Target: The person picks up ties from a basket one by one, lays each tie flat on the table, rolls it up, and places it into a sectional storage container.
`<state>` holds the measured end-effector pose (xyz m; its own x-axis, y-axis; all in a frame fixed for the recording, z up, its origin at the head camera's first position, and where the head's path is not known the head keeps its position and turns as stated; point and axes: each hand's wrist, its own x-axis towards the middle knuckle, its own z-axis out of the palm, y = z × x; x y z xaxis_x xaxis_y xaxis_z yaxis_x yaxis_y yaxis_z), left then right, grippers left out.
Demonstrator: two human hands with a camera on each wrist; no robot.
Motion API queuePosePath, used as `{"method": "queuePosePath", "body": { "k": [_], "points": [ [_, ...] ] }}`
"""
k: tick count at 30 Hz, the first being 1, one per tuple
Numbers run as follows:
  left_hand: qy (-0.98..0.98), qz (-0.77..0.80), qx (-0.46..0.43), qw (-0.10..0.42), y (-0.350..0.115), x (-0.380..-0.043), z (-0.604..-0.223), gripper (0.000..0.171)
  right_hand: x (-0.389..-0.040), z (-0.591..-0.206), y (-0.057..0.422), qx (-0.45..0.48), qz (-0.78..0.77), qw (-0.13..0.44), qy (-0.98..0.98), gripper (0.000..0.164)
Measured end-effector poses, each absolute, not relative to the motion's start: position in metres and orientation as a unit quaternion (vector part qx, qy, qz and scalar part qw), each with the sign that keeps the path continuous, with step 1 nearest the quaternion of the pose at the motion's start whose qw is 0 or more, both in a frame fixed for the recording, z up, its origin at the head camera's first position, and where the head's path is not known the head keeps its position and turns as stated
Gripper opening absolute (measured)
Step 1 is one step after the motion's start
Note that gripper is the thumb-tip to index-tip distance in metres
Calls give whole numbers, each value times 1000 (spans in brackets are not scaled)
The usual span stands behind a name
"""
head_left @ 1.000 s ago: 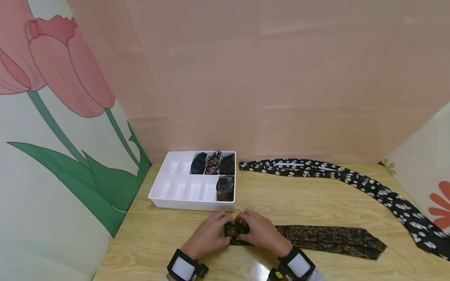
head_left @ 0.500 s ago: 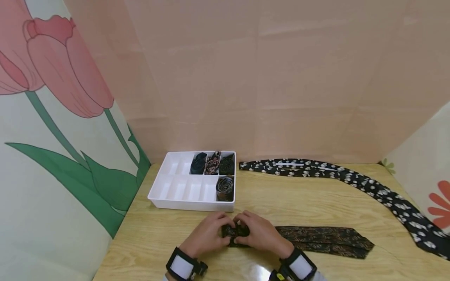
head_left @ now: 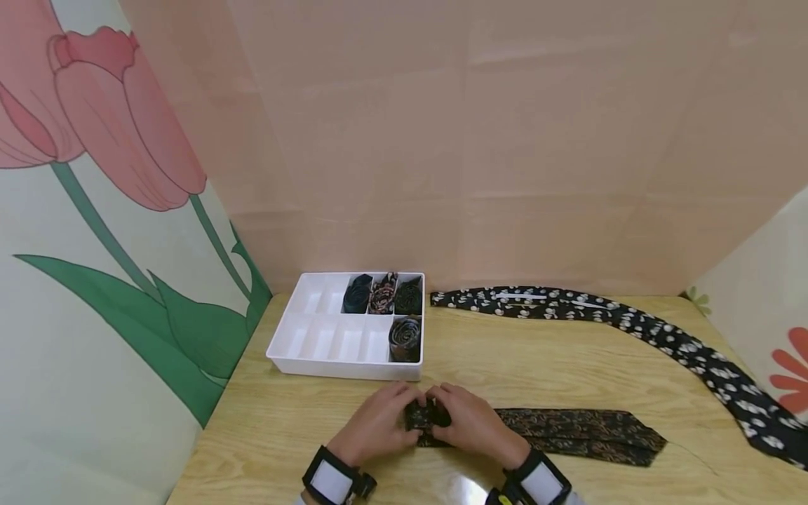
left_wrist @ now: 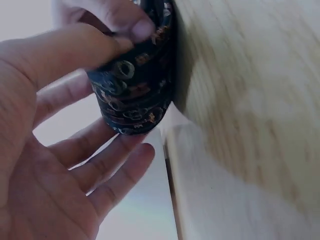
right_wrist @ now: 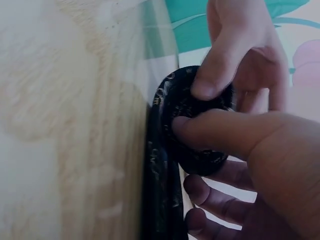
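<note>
A dark necktie (head_left: 581, 431) with a small brownish pattern lies along the table's front, its wide pointed end to the right. Its left part is wound into a roll (head_left: 416, 416), standing on edge between my two hands. My left hand (head_left: 379, 426) grips the roll from the left, thumb and fingers on it. From the other side my right hand (head_left: 475, 426) pinches it. In the left wrist view the roll's patterned outer side (left_wrist: 132, 100) shows. In the right wrist view both thumbs press on the roll's spiral end (right_wrist: 175, 95), and a flat strip runs from it along the table.
Behind my hands stands a white compartment tray (head_left: 341, 367); several rolled ties, including a brown-grey one (head_left: 404, 339), sit in its right-hand cells. A black tie with white flowers (head_left: 663, 333) curves along the table's back and right side. A pinkish backdrop (head_left: 467, 175) rises behind.
The necktie's pointed end has slid left toward my hands, and its flat stretch is shorter. Both hands keep hold of the roll in nearly the same place.
</note>
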<state>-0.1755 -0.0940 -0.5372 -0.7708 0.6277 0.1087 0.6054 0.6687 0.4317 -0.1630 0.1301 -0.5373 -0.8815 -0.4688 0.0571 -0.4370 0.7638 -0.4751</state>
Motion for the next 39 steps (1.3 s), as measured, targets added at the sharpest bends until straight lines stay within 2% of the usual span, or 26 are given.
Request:
{"method": "queuePosePath", "body": {
  "k": [4,9,16,28,31,36,39],
  "points": [
    [914,224,338,22,-94,-174,-534,43,-162,-536,131,-256,-245,35,934,54],
    [913,225,340,19,-91,-173,-534,50,-160,-537,133,-248,-232,31,940,50],
    [912,217,349,12,-91,-173,-539,50,-158,-539,134,-252,-226,24,941,58],
    [905,248,344,35,-93,-174,-539,49,-152,-547,144,-236,-241,19,941,65],
    [907,240,346,31,-93,-174,-540,50,-150,-544,143,-248,-228,6,941,64],
    [906,236,348,37,-90,-171,-543,56,-147,-544,140,-254,-194,-40,947,52],
    [906,233,352,31,-89,-170,-544,54,-146,-544,139,-253,-188,-50,948,55]
  ]
}}
